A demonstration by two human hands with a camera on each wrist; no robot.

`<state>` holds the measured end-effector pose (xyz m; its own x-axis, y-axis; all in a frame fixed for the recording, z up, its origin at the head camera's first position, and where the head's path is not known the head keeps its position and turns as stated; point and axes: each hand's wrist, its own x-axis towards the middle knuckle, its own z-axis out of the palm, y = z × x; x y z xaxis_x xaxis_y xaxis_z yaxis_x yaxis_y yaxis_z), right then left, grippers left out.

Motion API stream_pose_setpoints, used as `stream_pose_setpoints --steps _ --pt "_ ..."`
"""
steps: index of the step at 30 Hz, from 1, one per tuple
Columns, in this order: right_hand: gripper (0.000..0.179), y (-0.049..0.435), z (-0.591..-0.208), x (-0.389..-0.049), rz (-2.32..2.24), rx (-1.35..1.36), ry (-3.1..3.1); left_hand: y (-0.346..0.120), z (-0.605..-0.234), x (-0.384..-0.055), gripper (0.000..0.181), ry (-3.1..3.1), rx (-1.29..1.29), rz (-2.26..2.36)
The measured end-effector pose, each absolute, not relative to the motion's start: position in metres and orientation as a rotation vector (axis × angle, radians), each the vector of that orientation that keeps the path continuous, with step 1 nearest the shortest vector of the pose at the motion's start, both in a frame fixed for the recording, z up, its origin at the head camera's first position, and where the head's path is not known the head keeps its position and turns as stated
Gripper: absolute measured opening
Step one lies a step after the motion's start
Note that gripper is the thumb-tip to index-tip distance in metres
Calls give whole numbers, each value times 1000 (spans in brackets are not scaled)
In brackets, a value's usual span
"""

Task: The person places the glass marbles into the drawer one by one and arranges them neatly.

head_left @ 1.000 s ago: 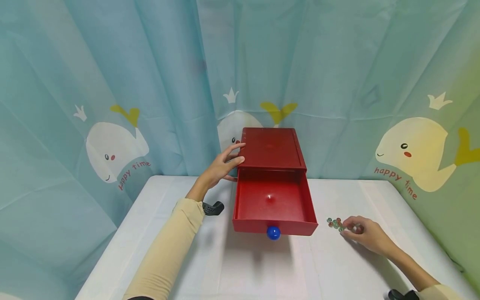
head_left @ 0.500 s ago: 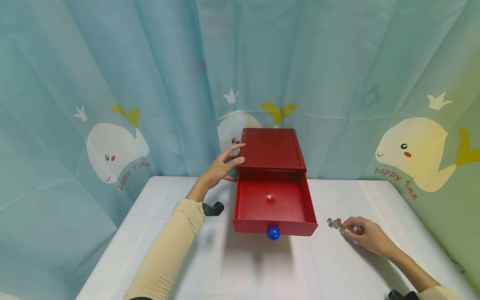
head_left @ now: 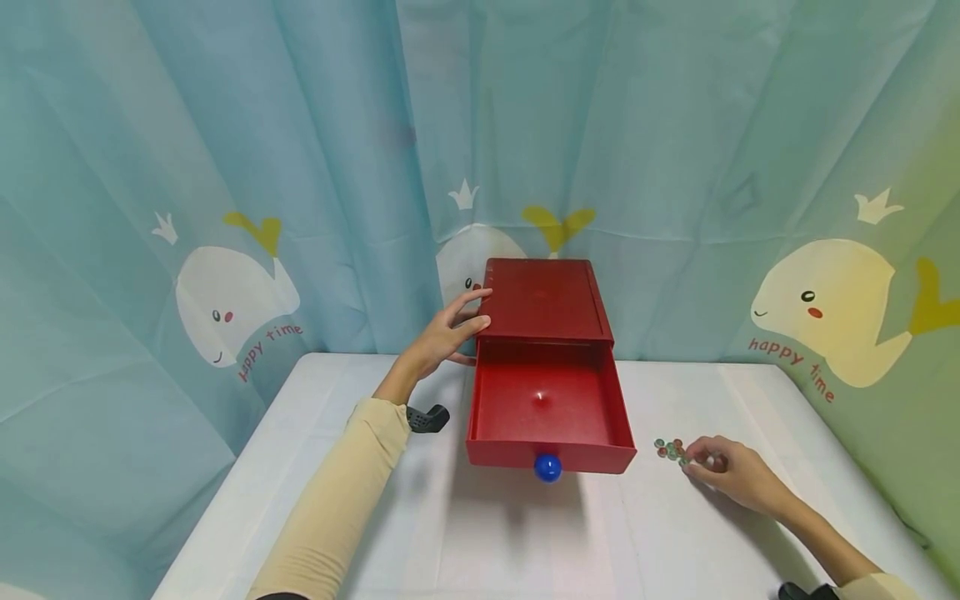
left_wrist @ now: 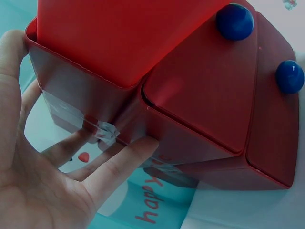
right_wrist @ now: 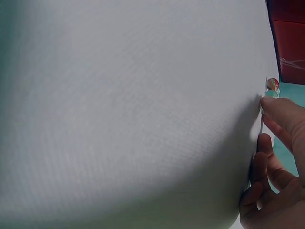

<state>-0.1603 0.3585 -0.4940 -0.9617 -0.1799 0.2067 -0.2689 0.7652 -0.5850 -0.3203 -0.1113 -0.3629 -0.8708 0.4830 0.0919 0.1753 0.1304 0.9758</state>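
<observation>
A dark red drawer unit (head_left: 543, 296) stands at the middle back of the table, its top drawer (head_left: 551, 455) pulled out and bare inside. My left hand (head_left: 435, 342) rests on the unit's left side with spread, fairly straight fingers; the left wrist view shows the fingers along the red side wall (left_wrist: 171, 129) and the thumb near the top edge. To the right of the drawer, several small green and reddish glass marbles (head_left: 670, 448) lie clustered. My right hand (head_left: 738, 477) is at their right edge, thumb and forefinger pinching a marble, mostly hidden by the fingertips.
Two lower drawers (left_wrist: 205, 81) with blue knobs (left_wrist: 235, 22) are pushed in. The top drawer's blue knob (head_left: 548, 468) sticks out toward the front. White cloth covers the table (head_left: 540, 550). A whale-print curtain (head_left: 360, 167) hangs close behind the unit.
</observation>
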Motion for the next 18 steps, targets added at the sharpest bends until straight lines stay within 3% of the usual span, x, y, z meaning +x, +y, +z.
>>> stream_pose_setpoints --steps 18 --pt "14 359 -494 -160 989 339 -2869 -113 -359 -318 62 2157 682 1755"
